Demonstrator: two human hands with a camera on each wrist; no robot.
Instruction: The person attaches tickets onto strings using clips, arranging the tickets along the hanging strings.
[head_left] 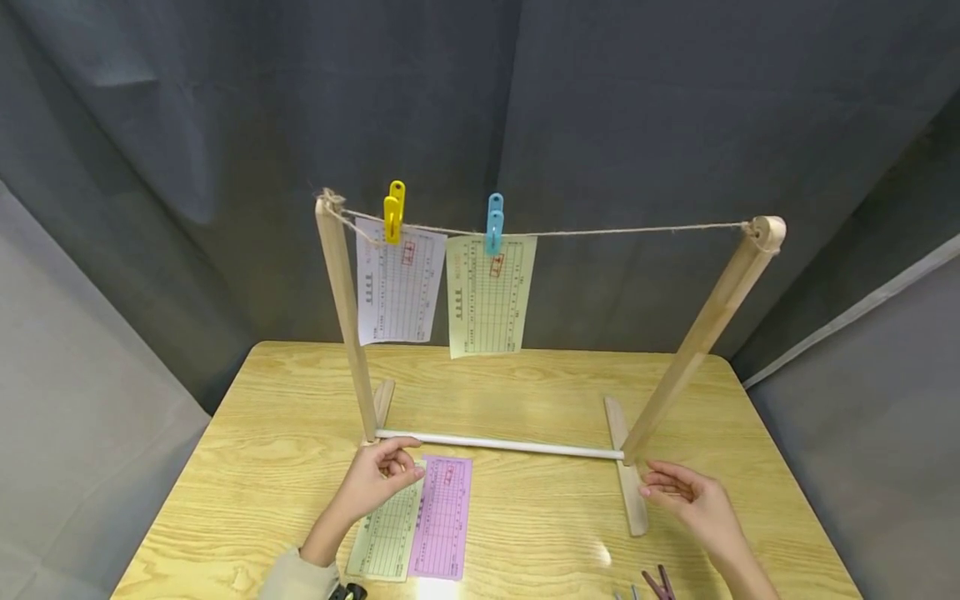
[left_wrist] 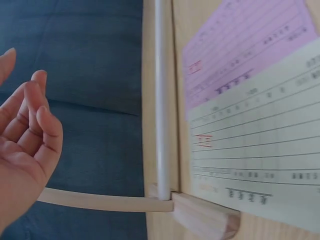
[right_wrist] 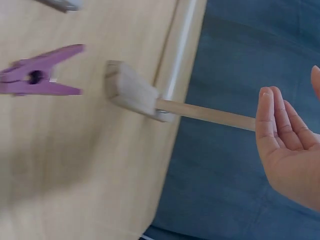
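My left hand (head_left: 377,477) hovers above the green slip (head_left: 382,537) and the purple slip (head_left: 442,517) lying side by side on the table. Its fingers are loosely bent with nothing between them, as the left wrist view also shows. Near the foot of the right post (head_left: 697,342) is my right hand (head_left: 692,497), empty, its fingers relaxed. A yellow clothespin (head_left: 394,212) fastens a white slip (head_left: 399,287) to the twine (head_left: 622,232). Right of it, a blue clothespin (head_left: 494,225) holds a pale green slip (head_left: 491,300) on the same line.
A purple clothespin (right_wrist: 42,72) lies on the table below my right hand, with other clips partly cut off at the head view's lower edge. The wooden frame has a left post (head_left: 348,325) and a white crossbar (head_left: 498,444). Dark curtains (head_left: 600,108) hang behind the table.
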